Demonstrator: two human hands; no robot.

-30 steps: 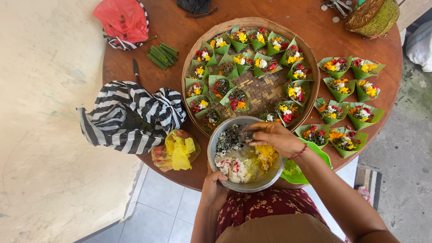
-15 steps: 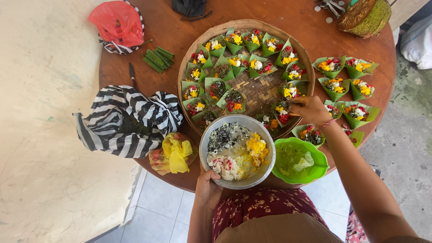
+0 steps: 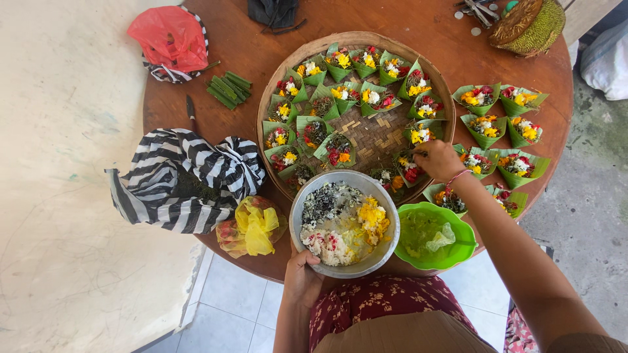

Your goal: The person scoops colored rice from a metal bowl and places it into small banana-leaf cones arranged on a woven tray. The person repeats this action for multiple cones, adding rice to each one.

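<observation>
We see the left hand [image 3: 302, 278] gripping the near rim of the metal bowl [image 3: 345, 224] at the tabletop [image 3: 418, 26] edge, fingers curled on it. Right hand [image 3: 437, 159] over the woven tray [image 3: 366, 131], fingers pinched at a leaf cup [image 3: 418, 136]; any pinched contents can't be seen. Green bowl [image 3: 435, 235] just beside.

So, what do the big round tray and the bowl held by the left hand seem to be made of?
The round tray looks like woven bamboo or similar strips, matte tan, with a visible plaited pattern. The bowl under the left hand seems metal, probably steel: a dull grey rim.
</observation>
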